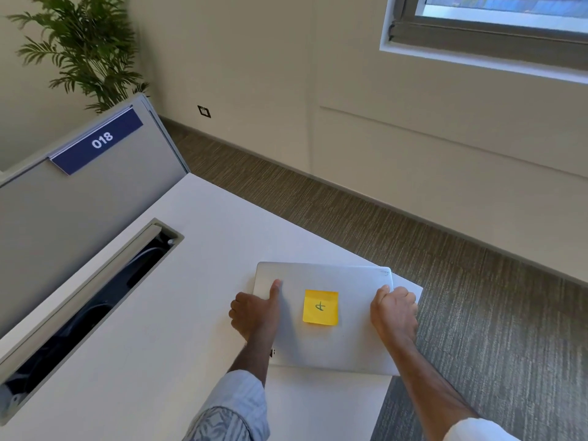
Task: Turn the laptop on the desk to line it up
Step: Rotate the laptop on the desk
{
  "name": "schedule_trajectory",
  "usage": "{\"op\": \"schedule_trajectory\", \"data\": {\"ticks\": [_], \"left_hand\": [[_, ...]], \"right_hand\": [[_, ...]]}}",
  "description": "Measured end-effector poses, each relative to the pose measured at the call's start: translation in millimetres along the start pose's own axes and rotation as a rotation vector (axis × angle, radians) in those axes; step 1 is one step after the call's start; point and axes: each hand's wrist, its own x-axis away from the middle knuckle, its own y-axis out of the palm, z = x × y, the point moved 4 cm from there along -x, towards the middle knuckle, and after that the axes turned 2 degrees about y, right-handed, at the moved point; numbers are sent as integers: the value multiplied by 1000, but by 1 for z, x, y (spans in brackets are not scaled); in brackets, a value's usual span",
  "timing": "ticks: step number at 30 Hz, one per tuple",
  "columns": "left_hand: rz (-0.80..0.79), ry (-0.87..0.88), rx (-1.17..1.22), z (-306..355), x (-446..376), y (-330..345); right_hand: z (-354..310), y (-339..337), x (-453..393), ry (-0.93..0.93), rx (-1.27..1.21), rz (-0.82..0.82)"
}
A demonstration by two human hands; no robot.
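Note:
A closed silver laptop [331,345] lies on the white desk [178,313] near its right corner, skewed against the desk edges, its near right corner overhanging the edge. A yellow sticky note [320,307] marked with a letter is stuck on the lid. My left hand [254,313] grips the laptop's left side, thumb lying on the lid. My right hand [394,311] grips the right side, fingers curled over the edge.
A grey partition [79,192] with a blue "018" label stands along the desk's left side. An open cable slot [95,300] runs beside it. Carpeted floor lies past the desk's right edge. A potted plant [82,46] stands behind the partition.

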Motion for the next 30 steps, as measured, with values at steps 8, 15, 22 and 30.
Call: {"op": "schedule_trajectory", "data": {"ticks": [8,15,22,30], "left_hand": [[-116,-107,241,-29,-5,-34],[-55,-149,331,-84,1,-88],[70,-244,447,-183,11,-160],[291,-464,535,-337,38,-252]], "right_hand": [[-5,6,15,-67,-163,-166],[-44,18,71,-338,-182,-146],[-111,46,152,-558,-124,-233],[-177,120,297,-841,-98,-418]]}}
